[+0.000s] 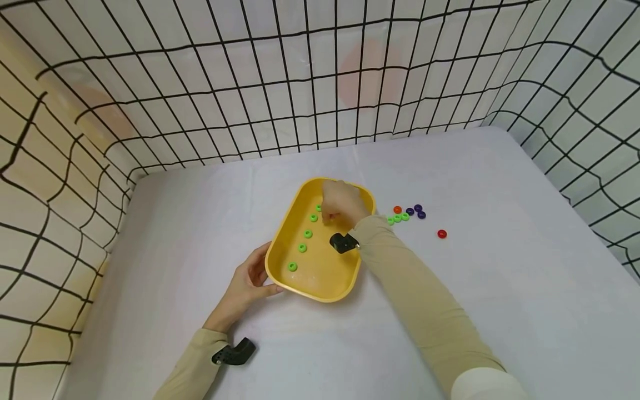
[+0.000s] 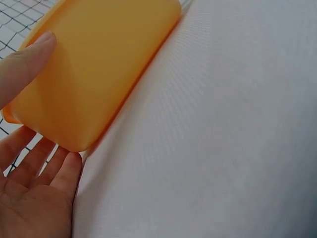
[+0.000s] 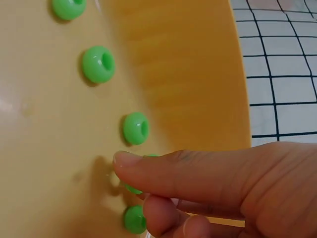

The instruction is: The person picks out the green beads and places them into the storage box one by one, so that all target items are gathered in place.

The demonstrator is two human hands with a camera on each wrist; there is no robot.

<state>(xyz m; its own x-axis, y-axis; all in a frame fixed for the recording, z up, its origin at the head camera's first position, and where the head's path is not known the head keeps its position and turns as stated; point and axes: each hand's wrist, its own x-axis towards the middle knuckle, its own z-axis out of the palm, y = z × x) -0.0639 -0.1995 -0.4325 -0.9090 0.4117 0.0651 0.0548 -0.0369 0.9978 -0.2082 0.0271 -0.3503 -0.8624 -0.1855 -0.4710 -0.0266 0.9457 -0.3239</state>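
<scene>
A yellow tray [image 1: 345, 278] lies mid-table with a row of green beads [image 1: 302, 248] on its floor. My left hand [image 1: 248, 280] holds the tray's near-left corner. In the left wrist view, the left thumb [image 2: 25, 64] lies on the tray's outer wall [image 2: 104, 59] and the fingers [image 2: 49, 168] cup under the corner. My right hand [image 1: 341, 203] is inside the tray at the far end of the row. Its curled fingertips [image 3: 130, 165] pinch a green bead [image 3: 132, 189] just above the tray floor [image 3: 44, 148]; the bead is mostly hidden. More green beads [image 3: 135, 128] lie beside it.
Loose beads lie on the white table right of the tray: green [image 1: 397, 218], orange [image 1: 397, 209], purple [image 1: 418, 209] and a single red bead [image 1: 442, 234]. Black wire-grid walls [image 1: 320, 83] enclose the back and both sides.
</scene>
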